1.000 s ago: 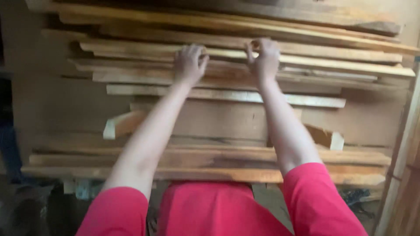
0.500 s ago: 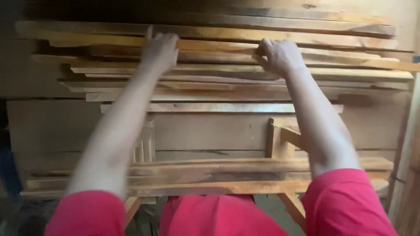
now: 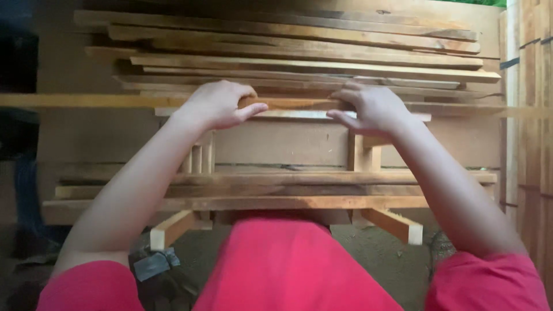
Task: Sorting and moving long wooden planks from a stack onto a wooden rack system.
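Head view: wood shop, dirt floor (image 3: 368, 253), plank stack (image 3: 299, 52) on a slatted desk (image 3: 276, 201). Left hand (image 3: 216, 106) and right hand (image 3: 371, 106) both curl over one long strip (image 3: 291, 104) at the stack's near edge, spaced apart, probably to keep it level. Fingers wrapped, thumbs under.

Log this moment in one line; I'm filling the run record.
left hand: grips long wooden strip | right hand: grips same strip | stack of wooden strips: behind
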